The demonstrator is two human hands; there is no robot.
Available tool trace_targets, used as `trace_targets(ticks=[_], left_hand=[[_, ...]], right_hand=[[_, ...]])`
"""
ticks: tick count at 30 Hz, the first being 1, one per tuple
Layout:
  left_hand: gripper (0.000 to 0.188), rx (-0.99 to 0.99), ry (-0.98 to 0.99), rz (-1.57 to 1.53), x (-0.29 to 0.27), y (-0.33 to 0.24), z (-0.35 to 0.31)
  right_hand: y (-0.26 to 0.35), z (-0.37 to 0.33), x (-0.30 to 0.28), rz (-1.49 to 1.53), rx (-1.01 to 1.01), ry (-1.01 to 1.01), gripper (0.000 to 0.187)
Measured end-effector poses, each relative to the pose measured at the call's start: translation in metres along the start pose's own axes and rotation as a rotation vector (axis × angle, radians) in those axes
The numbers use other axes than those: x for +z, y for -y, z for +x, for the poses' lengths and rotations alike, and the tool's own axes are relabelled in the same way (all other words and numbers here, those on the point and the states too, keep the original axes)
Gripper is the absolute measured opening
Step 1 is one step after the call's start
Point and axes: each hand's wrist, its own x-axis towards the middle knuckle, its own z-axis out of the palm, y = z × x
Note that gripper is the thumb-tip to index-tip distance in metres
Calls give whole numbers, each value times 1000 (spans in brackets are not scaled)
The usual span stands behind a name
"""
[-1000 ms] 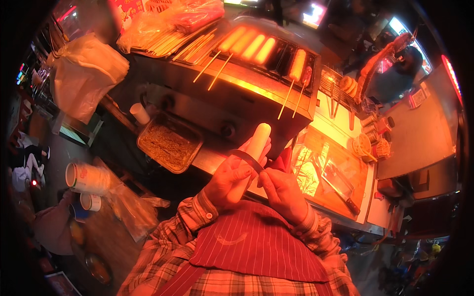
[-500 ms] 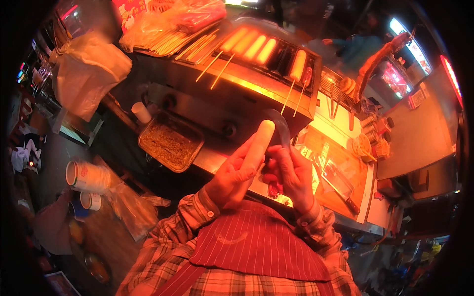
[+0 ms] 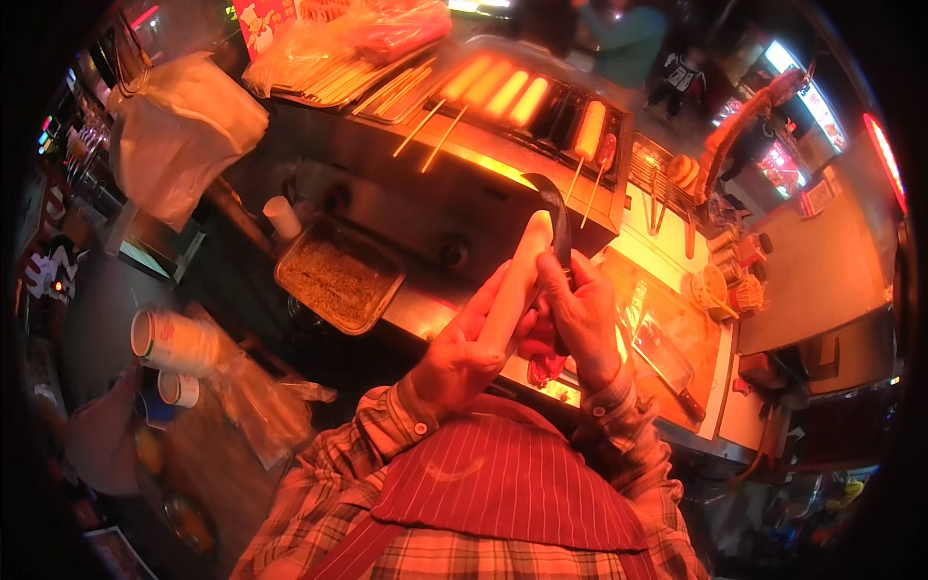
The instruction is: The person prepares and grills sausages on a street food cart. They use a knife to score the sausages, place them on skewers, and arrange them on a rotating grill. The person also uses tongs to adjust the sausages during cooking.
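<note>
Upright and leaning right, a long pale sausage (image 3: 519, 280) sits in my left hand (image 3: 464, 350), fingers wrapped round its lower part. My right hand (image 3: 583, 324) is closed on a dark curved blade (image 3: 559, 215), whose tip arches above the sausage's upper end. The blade lies against or just behind the sausage's right side; contact I cannot make out. Something red (image 3: 546, 369) shows beneath my right hand, its kind unclear. Ahead, several sausages (image 3: 503, 94) glow on the roller grill (image 3: 556, 111), some with sticks pointing toward me.
A wooden board (image 3: 667, 324) with a cleaver (image 3: 667, 372) lies right. Tongs (image 3: 659, 208) rest beyond it. A tray of crumbly brown food (image 3: 338, 275) is left, below a plastic bag (image 3: 184, 135). Skewer sticks (image 3: 387, 92) lie beside the grill; people (image 3: 628, 43) stand behind it.
Both hands have moved slightly up and right with the sausage and the blade. The blade's tip now reaches above the sausage's end. More people show behind the grill.
</note>
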Motion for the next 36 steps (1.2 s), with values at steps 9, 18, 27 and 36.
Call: trace_targets(ticks=[9,18,27,36], left_hand=[[97,-29,-98,-60,4,-9,-7],[94,22,-100,21,-6,-7,-6],[90,34,-113,20,-5,-11,-5],[86,42,-132,42,-20,-10,-4]], right_hand=[[-12,-41,-1,-418,-423,217,31],[-16,-51,-3,-535,-401,280,22],[-7,-53,1,-516,-430,249,27],[-23,-61,5,-506,-372,282,26]])
